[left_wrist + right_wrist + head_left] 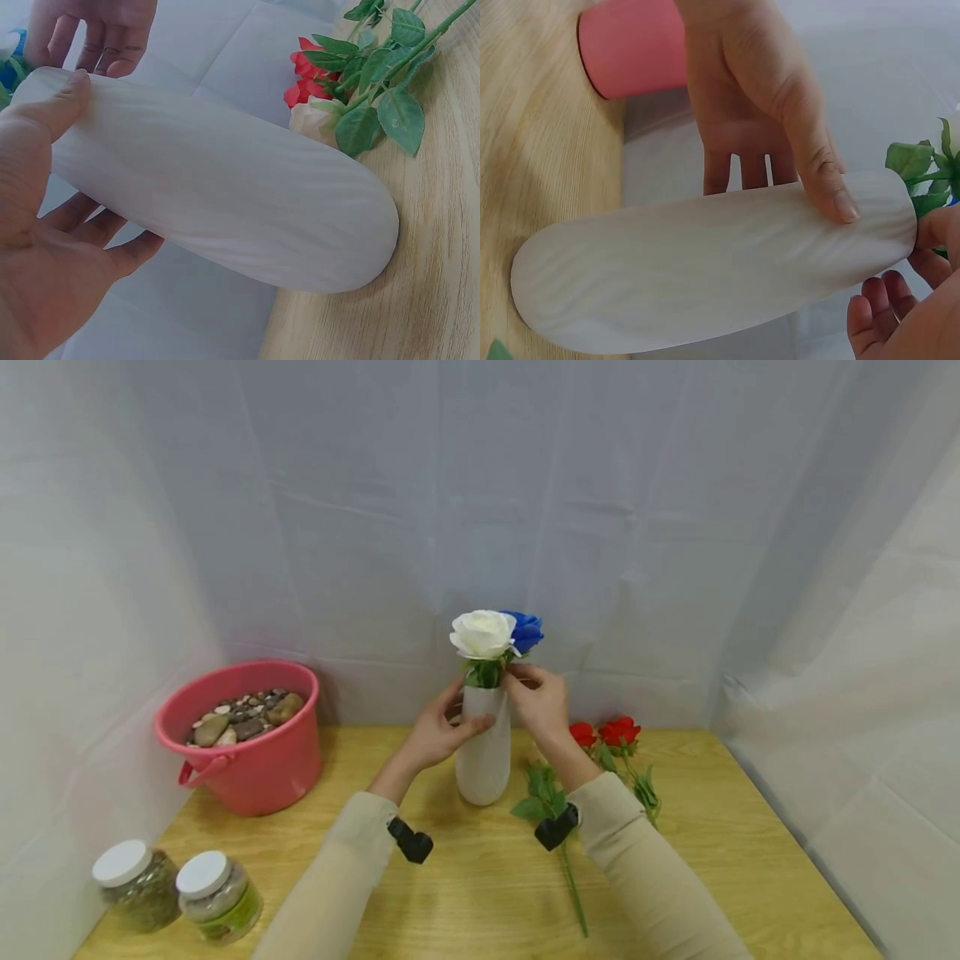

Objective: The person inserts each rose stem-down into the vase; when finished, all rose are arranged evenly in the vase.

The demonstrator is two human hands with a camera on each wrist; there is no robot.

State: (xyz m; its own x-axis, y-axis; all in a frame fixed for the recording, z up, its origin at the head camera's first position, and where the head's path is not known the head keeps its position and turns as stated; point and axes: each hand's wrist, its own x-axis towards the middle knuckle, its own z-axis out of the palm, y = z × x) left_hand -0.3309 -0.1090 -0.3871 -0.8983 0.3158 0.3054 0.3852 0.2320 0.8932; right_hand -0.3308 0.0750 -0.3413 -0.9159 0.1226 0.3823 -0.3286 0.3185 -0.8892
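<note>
Steadying the white vase (483,760), my left hand (441,727) curled round its upper part, I judge the step as arranging the white rose (482,635) and blue rose (528,632). My right hand (542,700) bends at the rim; whether pinching anything, I cannot tell. Next move calls for firm support. Vase upright on table (465,893), long axis vertical, mouth up.

The wood-grained table (465,897) carries an upright white vase (482,764), a pink bucket (270,774) to its left, two white-lidded jars (222,902) farther left and nearer the viewer, and red roses (619,732) and a cream rose (311,121) lying to its right.
</note>
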